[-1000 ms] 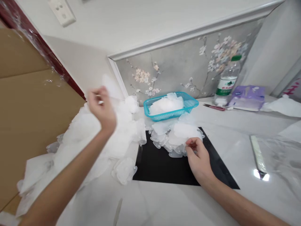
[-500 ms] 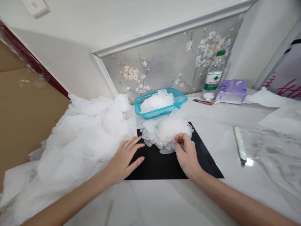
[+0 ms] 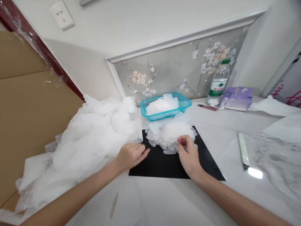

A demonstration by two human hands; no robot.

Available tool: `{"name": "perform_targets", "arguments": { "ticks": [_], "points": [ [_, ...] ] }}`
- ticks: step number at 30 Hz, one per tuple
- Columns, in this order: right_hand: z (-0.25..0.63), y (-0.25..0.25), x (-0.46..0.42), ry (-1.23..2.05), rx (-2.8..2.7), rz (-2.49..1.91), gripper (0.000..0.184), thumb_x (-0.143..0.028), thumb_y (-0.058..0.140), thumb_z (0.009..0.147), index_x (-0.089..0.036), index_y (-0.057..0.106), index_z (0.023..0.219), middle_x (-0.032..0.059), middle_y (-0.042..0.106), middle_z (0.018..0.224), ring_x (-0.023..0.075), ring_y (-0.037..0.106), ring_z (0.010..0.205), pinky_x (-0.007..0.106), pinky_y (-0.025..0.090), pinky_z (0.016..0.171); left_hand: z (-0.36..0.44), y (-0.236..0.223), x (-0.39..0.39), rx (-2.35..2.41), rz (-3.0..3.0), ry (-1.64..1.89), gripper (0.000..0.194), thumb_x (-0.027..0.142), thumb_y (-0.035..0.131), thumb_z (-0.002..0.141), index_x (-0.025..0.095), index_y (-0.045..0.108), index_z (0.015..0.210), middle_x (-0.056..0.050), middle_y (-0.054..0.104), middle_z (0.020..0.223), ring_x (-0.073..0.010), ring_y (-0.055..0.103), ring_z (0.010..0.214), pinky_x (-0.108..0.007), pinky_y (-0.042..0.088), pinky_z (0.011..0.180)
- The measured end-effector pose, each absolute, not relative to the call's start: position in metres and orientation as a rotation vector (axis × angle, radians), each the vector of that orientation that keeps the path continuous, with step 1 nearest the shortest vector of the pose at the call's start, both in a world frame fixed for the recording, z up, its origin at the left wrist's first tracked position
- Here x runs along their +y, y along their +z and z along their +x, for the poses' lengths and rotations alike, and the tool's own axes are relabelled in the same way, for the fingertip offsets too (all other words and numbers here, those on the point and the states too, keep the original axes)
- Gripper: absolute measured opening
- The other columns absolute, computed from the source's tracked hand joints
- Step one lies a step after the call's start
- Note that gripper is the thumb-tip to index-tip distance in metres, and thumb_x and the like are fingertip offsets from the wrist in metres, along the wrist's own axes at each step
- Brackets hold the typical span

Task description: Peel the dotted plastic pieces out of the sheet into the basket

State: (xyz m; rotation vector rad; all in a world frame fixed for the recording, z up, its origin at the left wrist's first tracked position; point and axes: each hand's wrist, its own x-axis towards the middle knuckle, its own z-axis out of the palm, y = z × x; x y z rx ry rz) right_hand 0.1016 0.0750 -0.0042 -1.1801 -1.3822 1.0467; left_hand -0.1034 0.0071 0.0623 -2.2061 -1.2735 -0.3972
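A loose pile of thin, white, translucent pieces with lobed, dotted edges [image 3: 175, 130] is spread partly over a black mat [image 3: 160, 166]. The pile's near right edge is met by the right hand [image 3: 189, 155], its fingertips pinched together; whether a piece is grasped cannot be told. The left hand [image 3: 131, 155] is held loosely curled over the mat's left edge.

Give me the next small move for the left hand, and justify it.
Probably ease the left hand left onto the large heap of thin, white translucent pieces: it is loosely curled right beside that heap, while the right hand has its fingertips at the edge of the smaller white pile on the flat black sheet.
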Motion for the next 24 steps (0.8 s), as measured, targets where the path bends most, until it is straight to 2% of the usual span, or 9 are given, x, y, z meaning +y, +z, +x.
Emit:
{"name": "perform_targets", "arguments": {
  "ticks": [3, 5, 8, 12, 15, 18, 19, 21, 24],
  "points": [
    [0.102, -0.004, 0.075, 1.044, -1.381, -1.179, 0.010, -0.025, 0.044, 0.068, -0.020, 0.046, 0.076, 0.0015, 0.052, 0.077, 0.0178, 0.049, 0.072, 0.032, 0.038, 0.068, -0.063, 0.069, 0.068, -1.388, -2.012, -0.947, 0.026, 0.026, 0.045, 0.088, 0.021, 0.044, 0.063, 0.003, 0.049, 0.053, -0.0119, 0.048, 0.051, -0.026, 0.035, 0.051],
    [0.103, -0.004, 0.075, 1.048, -1.377, -1.176, 0.010, -0.025, 0.043, 0.068, -0.020, 0.046, 0.076, 0.0017, 0.052, 0.077, 0.0179, 0.049, 0.072, 0.032, 0.039, 0.068, -0.034, 0.063, 0.104, -1.445, -2.054, -1.204, 0.022, 0.028, 0.038, 0.089, 0.020, 0.049, 0.072, -0.002, 0.058, 0.069, -0.0150, 0.056, 0.069, -0.028, 0.043, 0.066],
    [0.104, -0.004, 0.076, 1.032, -1.356, -1.202, 0.009, -0.025, 0.043, 0.067, -0.020, 0.046, 0.074, 0.0018, 0.052, 0.076, 0.0180, 0.048, 0.070, 0.032, 0.039, 0.067, -0.001, 0.047, 0.138, -1.594, -2.495, -1.080, 0.025, 0.037, 0.038, 0.089, 0.019, 0.055, 0.092, -0.007, 0.065, 0.100, -0.0192, 0.057, 0.097, -0.035, 0.042, 0.087],
    [0.104, -0.004, 0.077, 1.020, -1.330, -1.197, 0.009, -0.024, 0.043, 0.067, -0.020, 0.046, 0.074, 0.0016, 0.052, 0.075, 0.0177, 0.048, 0.070, 0.032, 0.039, 0.068, 0.001, 0.051, 0.137, -1.744, -2.689, -0.886, 0.039, 0.040, 0.027, 0.093, 0.023, 0.050, 0.120, -0.005, 0.054, 0.131, -0.0195, 0.047, 0.121, -0.042, 0.029, 0.104],
    [0.103, -0.004, 0.078, 1.044, -1.318, -1.185, 0.009, -0.023, 0.043, 0.067, -0.020, 0.047, 0.075, 0.0020, 0.052, 0.077, 0.0180, 0.049, 0.072, 0.032, 0.039, 0.068, -0.039, 0.065, 0.112, -1.682, -2.476, -0.808, 0.041, 0.040, 0.030, 0.092, 0.018, 0.052, 0.120, -0.009, 0.059, 0.123, -0.0206, 0.049, 0.118, -0.039, 0.031, 0.103],
    [0.104, -0.003, 0.077, 1.042, -1.318, -1.183, 0.009, -0.023, 0.044, 0.066, -0.020, 0.048, 0.074, 0.0022, 0.053, 0.077, 0.0182, 0.050, 0.072, 0.032, 0.039, 0.068, -0.099, 0.066, 0.083, -1.836, -2.217, -0.336, 0.055, 0.049, 0.049, 0.081, 0.015, 0.049, 0.124, -0.015, 0.048, 0.135, -0.0336, 0.035, 0.129, -0.052, 0.024, 0.105],
    [0.104, -0.003, 0.077, 1.039, -1.319, -1.186, 0.009, -0.022, 0.045, 0.066, -0.020, 0.049, 0.074, 0.0022, 0.053, 0.077, 0.0182, 0.050, 0.072, 0.032, 0.039, 0.068, -0.119, 0.064, 0.075, -1.978, -2.125, -0.227, 0.059, 0.052, 0.053, 0.076, 0.015, 0.051, 0.122, -0.016, 0.047, 0.136, -0.0356, 0.037, 0.127, -0.053, 0.028, 0.102],
    [0.104, -0.002, 0.076, 1.038, -1.319, -1.188, 0.009, -0.022, 0.045, 0.066, -0.020, 0.049, 0.074, 0.0020, 0.053, 0.077, 0.0181, 0.050, 0.072, 0.032, 0.039, 0.068, -0.154, 0.063, 0.064, -2.188, -2.039, -0.156, 0.040, 0.046, 0.046, 0.081, 0.019, 0.058, 0.109, -0.011, 0.061, 0.120, -0.0284, 0.054, 0.111, -0.042, 0.044, 0.090],
    [0.104, -0.001, 0.076, 1.048, -1.317, -1.174, 0.008, -0.023, 0.046, 0.066, -0.020, 0.049, 0.073, 0.0019, 0.053, 0.076, 0.0180, 0.050, 0.071, 0.032, 0.040, 0.067, -0.196, 0.077, 0.060, -2.219, -1.945, -0.282, 0.032, 0.037, 0.034, 0.086, 0.019, 0.060, 0.095, -0.008, 0.070, 0.093, -0.0230, 0.064, 0.085, -0.035, 0.049, 0.073]
  ]
}}
